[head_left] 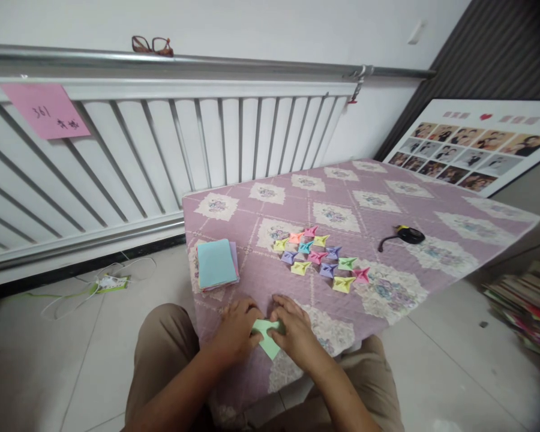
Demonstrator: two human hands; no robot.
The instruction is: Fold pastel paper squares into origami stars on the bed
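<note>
At the near edge of the table (238, 231), the left hand (292, 327) and the right hand (240, 327) are close together, both closed on a piece of light green paper (268, 343). The green paper lies low over the table's near edge, one corner pointing toward the person, with a thumb on it from each side. On the left part of the table, beyond the right hand, is a stack of square paper (216, 264), light blue on top, with purple and other colors showing at its edges. Near the middle of the table, small folded paper pieces (317, 258) sit in slanting rows, in yellow, pink, orange, teal, purple and green. Farther right on the table lies a black and yellow object (410, 234) with a dark strap; what it is cannot be told. A board of photos (472, 147) stands at the table's far right end, and a pile of papers or books (519, 303) is on the floor right of the table. Behind the table runs a white radiator (249, 138), with glasses (152, 45) on the pipe above and a pink note (45, 111) to the left. A power strip (112, 283) lies on the floor left of the table.
</note>
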